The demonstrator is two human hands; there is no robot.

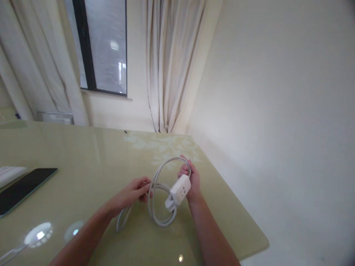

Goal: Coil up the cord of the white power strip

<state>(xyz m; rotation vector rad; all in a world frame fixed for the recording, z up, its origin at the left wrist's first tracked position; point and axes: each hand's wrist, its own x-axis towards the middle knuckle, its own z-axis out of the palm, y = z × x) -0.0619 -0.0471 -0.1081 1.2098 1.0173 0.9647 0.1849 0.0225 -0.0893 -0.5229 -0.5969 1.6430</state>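
Observation:
A white power strip (pixel 181 189) with its grey-white cord (pixel 154 210) wound into loose loops hangs over the table. My right hand (pixel 192 179) is closed round the cord's upper right side, and the strip's socket block lies against its palm side. A white plug (pixel 170 203) sits at the lower end of the block. My left hand (pixel 140 189) pinches the cord on the left side of the loops. Below the left wrist, a short bend of cord hangs toward the tabletop.
The glossy, pale green table (pixel 91 155) has a white floral pattern at its far corner. A black phone or tablet (pixel 24 188) lies at the left beside a white object (pixel 11 174). A wall (pixel 266 122) borders the table's right edge. Curtains (pixel 174 66) hang behind.

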